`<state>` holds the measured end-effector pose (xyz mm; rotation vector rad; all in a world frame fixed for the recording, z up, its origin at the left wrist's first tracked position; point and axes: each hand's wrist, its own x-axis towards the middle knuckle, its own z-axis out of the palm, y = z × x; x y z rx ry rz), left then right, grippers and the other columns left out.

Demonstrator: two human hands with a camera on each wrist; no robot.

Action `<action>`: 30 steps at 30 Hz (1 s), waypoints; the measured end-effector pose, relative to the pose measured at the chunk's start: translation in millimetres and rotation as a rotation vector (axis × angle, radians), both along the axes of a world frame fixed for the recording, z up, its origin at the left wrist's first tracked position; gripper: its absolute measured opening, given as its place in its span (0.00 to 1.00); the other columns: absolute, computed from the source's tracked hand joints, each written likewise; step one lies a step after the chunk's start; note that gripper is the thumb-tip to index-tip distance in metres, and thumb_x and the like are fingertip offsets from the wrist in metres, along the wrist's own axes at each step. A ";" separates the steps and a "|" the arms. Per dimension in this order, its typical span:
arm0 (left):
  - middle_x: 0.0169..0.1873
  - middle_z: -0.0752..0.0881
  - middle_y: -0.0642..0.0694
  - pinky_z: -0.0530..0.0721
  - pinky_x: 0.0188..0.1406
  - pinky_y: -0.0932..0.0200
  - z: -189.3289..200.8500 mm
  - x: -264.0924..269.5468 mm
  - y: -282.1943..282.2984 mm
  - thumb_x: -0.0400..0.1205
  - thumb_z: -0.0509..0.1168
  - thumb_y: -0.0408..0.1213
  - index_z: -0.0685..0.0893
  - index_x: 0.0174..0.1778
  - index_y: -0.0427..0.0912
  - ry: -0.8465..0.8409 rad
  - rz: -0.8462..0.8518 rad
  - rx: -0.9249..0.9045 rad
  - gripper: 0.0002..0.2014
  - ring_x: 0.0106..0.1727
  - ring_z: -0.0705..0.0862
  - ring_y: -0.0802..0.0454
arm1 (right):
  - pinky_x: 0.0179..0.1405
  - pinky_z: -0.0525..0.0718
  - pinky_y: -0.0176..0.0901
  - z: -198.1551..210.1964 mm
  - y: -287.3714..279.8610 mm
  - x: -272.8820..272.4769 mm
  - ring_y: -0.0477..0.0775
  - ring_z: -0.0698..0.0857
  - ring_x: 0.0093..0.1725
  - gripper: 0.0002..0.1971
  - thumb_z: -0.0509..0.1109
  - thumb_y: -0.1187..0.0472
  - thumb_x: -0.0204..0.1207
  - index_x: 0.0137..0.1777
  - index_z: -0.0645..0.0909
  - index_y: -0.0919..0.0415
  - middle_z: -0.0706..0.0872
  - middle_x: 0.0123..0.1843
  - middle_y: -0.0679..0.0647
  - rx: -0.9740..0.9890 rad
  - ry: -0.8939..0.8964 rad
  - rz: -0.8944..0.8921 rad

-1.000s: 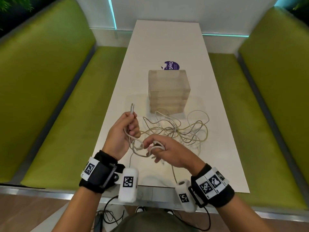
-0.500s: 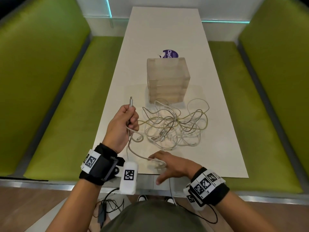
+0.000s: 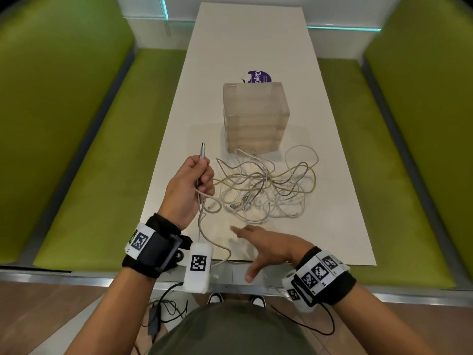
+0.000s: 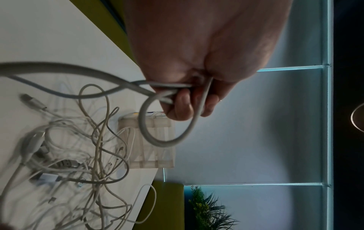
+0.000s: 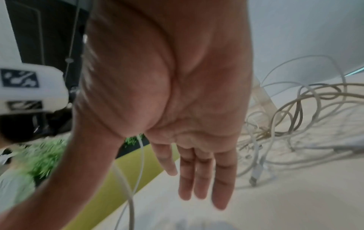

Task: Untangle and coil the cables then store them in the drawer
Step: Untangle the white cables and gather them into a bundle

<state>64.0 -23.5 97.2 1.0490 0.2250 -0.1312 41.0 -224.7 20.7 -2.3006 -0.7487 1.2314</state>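
right hand (image 3: 266, 248) has let go, now flat and empty; left hand (image 3: 188, 187) grips thick grey braided cable (image 3: 202, 221). coiling step; next, regrasp slack.

In my left grip (image 3: 189, 185) I hold a grey cable (image 3: 200, 221) upright, its silver plug (image 3: 203, 150) pointing up past my fingers and a small loop (image 4: 165, 124) hanging below them, the rest trailing toward the near edge of the desk (image 3: 256, 42). The other cables (image 3: 266, 185), white and yellowish, lie in one loose tangle on the desk. Just behind them stands the clear drawer unit (image 3: 256, 116), its drawers closed.
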 end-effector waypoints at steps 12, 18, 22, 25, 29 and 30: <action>0.26 0.72 0.49 0.68 0.29 0.60 -1.1 -7.2 -12.4 0.88 0.53 0.34 0.71 0.42 0.42 -0.029 -0.001 0.072 0.09 0.27 0.67 0.54 | 0.45 0.81 0.49 54.2 35.7 0.3 0.57 0.83 0.42 0.09 0.70 0.58 0.78 0.42 0.83 0.63 0.87 0.40 0.58 0.711 -0.175 -0.595; 0.28 0.76 0.47 0.82 0.51 0.47 -9.0 -6.6 -2.7 0.89 0.51 0.35 0.72 0.43 0.41 -0.052 0.030 0.073 0.10 0.35 0.83 0.49 | 0.46 0.86 0.48 33.6 19.2 -8.3 0.52 0.86 0.45 0.13 0.72 0.62 0.78 0.61 0.78 0.55 0.87 0.54 0.53 0.721 0.106 -0.698; 0.28 0.82 0.45 0.84 0.61 0.48 -7.8 -8.4 -3.6 0.89 0.50 0.34 0.73 0.45 0.40 -0.088 -0.012 0.087 0.10 0.50 0.88 0.43 | 0.58 0.81 0.35 28.5 19.6 -5.0 0.43 0.81 0.61 0.30 0.73 0.59 0.76 0.74 0.65 0.42 0.76 0.69 0.42 0.715 -0.153 -0.719; 0.27 0.79 0.47 0.86 0.41 0.56 -4.2 -8.8 -4.3 0.89 0.50 0.35 0.73 0.44 0.41 -0.093 -0.057 0.108 0.10 0.33 0.82 0.49 | 0.66 0.75 0.34 33.6 20.8 5.1 0.39 0.73 0.71 0.32 0.73 0.57 0.77 0.78 0.63 0.42 0.69 0.76 0.42 0.766 -0.266 -0.665; 0.25 0.72 0.51 0.62 0.19 0.66 -3.2 -6.6 -1.9 0.89 0.52 0.36 0.71 0.42 0.44 -0.070 -0.033 0.078 0.10 0.21 0.64 0.58 | 0.75 0.68 0.46 39.0 17.4 6.7 0.45 0.69 0.76 0.28 0.71 0.53 0.77 0.77 0.69 0.49 0.71 0.77 0.47 0.428 -0.316 -0.142; 0.25 0.71 0.52 0.58 0.19 0.66 -3.6 -5.8 -0.3 0.88 0.52 0.36 0.71 0.41 0.44 -0.072 -0.017 0.076 0.10 0.20 0.61 0.59 | 0.74 0.68 0.47 36.2 16.4 2.4 0.47 0.70 0.75 0.30 0.72 0.51 0.76 0.77 0.68 0.50 0.72 0.77 0.47 0.253 -0.226 0.021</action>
